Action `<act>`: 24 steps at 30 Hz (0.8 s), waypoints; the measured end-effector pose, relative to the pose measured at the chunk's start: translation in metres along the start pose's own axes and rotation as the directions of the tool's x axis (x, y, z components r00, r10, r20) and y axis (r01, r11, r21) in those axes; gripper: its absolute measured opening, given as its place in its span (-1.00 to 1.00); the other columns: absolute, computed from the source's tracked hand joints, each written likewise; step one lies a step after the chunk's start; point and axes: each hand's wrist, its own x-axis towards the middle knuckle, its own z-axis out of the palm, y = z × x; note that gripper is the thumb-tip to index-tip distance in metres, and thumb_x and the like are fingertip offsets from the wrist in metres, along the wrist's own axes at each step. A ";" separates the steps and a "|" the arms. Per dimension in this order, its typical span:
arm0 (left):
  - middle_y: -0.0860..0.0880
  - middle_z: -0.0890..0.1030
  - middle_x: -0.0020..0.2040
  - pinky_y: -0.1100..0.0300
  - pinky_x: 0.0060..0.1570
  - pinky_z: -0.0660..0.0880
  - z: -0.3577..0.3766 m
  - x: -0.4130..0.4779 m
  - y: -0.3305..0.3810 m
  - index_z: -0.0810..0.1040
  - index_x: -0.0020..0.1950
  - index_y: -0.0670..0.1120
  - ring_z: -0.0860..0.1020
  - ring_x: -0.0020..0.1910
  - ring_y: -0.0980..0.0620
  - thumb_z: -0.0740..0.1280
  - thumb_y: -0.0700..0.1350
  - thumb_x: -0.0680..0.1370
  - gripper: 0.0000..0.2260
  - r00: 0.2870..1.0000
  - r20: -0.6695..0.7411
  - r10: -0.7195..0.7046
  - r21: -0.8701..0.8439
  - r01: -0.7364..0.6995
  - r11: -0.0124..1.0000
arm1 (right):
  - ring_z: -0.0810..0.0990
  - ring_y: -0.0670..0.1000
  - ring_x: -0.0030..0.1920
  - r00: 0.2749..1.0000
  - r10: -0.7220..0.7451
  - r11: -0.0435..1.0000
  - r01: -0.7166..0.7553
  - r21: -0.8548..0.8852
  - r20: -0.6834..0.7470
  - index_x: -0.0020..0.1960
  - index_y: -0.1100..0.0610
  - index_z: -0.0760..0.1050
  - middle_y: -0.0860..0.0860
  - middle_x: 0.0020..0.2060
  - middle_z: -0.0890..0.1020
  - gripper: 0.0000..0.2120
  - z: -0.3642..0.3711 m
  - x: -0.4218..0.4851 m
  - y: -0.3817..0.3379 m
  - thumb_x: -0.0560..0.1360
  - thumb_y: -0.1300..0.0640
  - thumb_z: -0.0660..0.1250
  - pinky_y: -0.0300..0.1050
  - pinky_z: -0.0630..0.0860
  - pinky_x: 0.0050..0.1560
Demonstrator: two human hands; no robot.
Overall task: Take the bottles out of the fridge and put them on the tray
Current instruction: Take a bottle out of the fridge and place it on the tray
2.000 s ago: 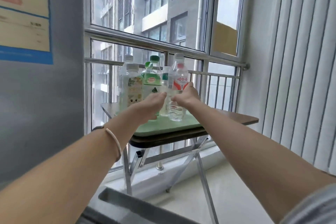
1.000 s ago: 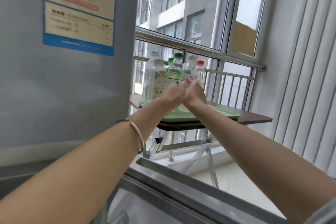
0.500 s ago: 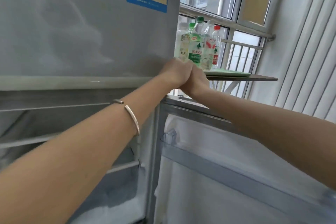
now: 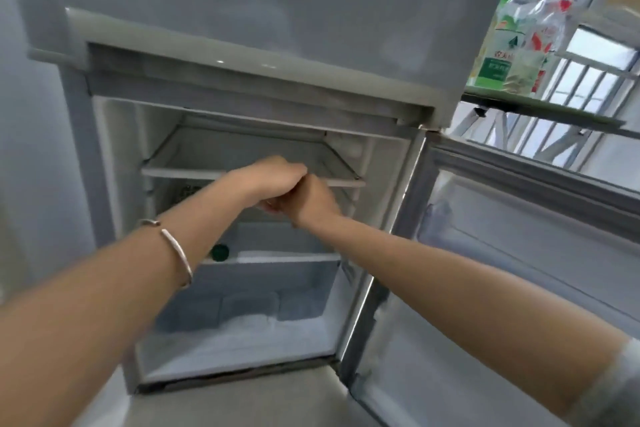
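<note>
The grey fridge (image 4: 242, 55) stands in front of me with its lower compartment open. My left hand (image 4: 266, 177) and my right hand (image 4: 315, 201) are held together as loose fists in front of the upper shelf (image 4: 194, 172), with nothing in them. A green bottle cap (image 4: 220, 252) shows on the lower shelf, just under my left forearm; the bottle's body is hidden. Several bottles (image 4: 512, 45) stand blurred on the green tray (image 4: 519, 94) at the upper right.
The open fridge door (image 4: 519, 253) swings out to the right, its inner side facing me. The tray rests on a folding table (image 4: 554, 118) by the window railing (image 4: 595, 73). A frosted drawer (image 4: 242, 322) fills the fridge's bottom.
The view has swung left and down from the tray and its bottles to the open fridge. Both hands came away from the bottles and now hover together inside the fridge opening.
</note>
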 end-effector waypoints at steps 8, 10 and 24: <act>-0.36 0.60 0.10 -0.11 0.05 0.60 -0.011 0.019 -0.112 0.50 0.10 -0.29 0.62 0.05 -0.31 0.15 -0.06 0.61 -0.69 0.967 -0.122 -0.225 -0.102 0.213 0.972 | 0.65 0.15 -0.10 0.969 0.017 0.999 -0.027 0.036 0.247 -0.02 0.10 0.61 0.15 -0.09 0.69 -0.77 0.130 0.024 -0.013 0.43 0.00 0.32 -0.09 0.46 -0.24; -0.39 0.57 0.13 -0.13 0.05 0.56 -0.012 0.020 -0.132 0.49 -0.04 -0.26 0.61 0.02 -0.32 0.14 -0.11 0.62 -0.76 0.961 -0.154 -0.231 -0.091 0.219 0.971 | 0.62 0.15 -0.10 0.966 0.046 0.996 -0.063 0.059 0.255 0.03 0.11 0.54 0.14 -0.10 0.66 -0.71 0.158 0.028 -0.011 0.38 -0.02 0.37 -0.07 0.45 -0.23; -0.25 0.56 0.24 0.09 0.14 0.53 -0.013 0.056 -0.192 0.46 0.33 -0.23 0.56 0.20 -0.21 0.22 -0.32 0.52 -0.64 0.946 -0.276 -0.169 0.146 0.215 0.966 | 0.61 0.23 0.02 0.981 0.193 0.967 -0.196 0.166 0.035 0.02 0.23 0.51 0.20 0.00 0.65 -0.60 0.175 0.042 0.017 0.49 -0.11 0.21 -0.01 0.52 -0.03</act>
